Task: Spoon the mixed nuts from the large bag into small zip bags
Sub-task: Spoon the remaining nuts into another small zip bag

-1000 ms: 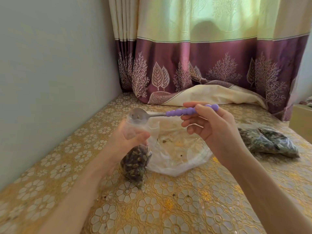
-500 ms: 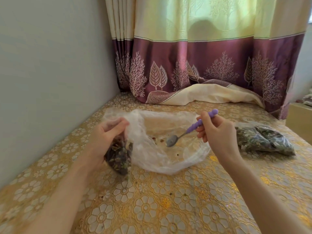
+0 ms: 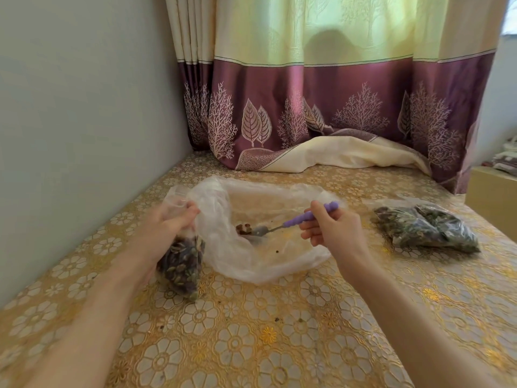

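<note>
Mixed nuts [image 3: 244, 228] now sit in a small heap against the spoon [image 3: 282, 226] inside the large bag [image 3: 260, 259]; half a second ago the bowl lay in the bag with only scattered crumbs near it, and a second ago the spoon was up over the mouth of the small zip bag [image 3: 180, 264]. The large bag lies open and nearly empty on the gold flower-patterned surface [image 3: 251, 345], holding that heap and a few stray bits. The small zip bag is partly filled with dark nuts and seeds, its bottom touching the surface just left of the large bag. Another filled bag [image 3: 425, 229] lies flat well apart to the right. The left hand [image 3: 165, 228] has its grip curled round the small bag's top, thumb pressed over the plastic. The right hand [image 3: 333, 228] pinches the spoon's purple beaded handle, bowl angled down toward the left into the large bag.
</note>
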Motion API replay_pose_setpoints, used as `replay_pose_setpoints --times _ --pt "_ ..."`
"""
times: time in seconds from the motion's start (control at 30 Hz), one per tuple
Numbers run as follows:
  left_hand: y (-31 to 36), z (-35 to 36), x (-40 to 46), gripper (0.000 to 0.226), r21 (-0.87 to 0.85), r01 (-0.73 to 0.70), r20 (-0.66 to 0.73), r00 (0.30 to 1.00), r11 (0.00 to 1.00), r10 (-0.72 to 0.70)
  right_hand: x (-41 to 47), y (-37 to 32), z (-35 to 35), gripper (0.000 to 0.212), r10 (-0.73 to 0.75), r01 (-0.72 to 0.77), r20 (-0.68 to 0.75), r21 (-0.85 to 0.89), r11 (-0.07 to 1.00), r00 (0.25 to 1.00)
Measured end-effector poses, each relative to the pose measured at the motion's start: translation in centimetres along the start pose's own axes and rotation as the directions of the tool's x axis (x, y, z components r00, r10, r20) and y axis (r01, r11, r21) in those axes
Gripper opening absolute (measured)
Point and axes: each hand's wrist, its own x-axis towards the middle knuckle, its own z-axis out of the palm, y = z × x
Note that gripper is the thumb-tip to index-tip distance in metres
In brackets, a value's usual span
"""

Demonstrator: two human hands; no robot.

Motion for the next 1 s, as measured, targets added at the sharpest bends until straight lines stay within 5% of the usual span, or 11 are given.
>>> replay_pose_setpoints --times 0.17,0.43,0.63,1.0 --pt "0.0 0.3 0.1 0.010 0.037 -0.062 0.011 0.998 0.997 0.062 -0.3 0.7 1.3 0.050 0.042 -0.043 0.068 0.002 0.999 0.997" --pt "0.8 0.6 -0.6 0.013 -0.017 -0.183 0.080 0.980 0.983 0.184 -0.7 1.4 2.6 0.046 0.259 -0.250 0.015 0.328 0.911 0.966" --pt "1.0 0.5 -0.7 0.012 -0.078 -0.181 0.117 0.975 0.981 0.189 -0.9 1.4 2.8 0.026 0.313 -0.344 0.141 0.393 0.853 0.939" --pt "0.4 0.1 -0.2 0.020 0.020 -0.156 -0.012 0.988 0.988 0.157 -0.6 -0.2 1.4 0.048 0.314 -0.295 0.036 0.452 0.842 0.949"
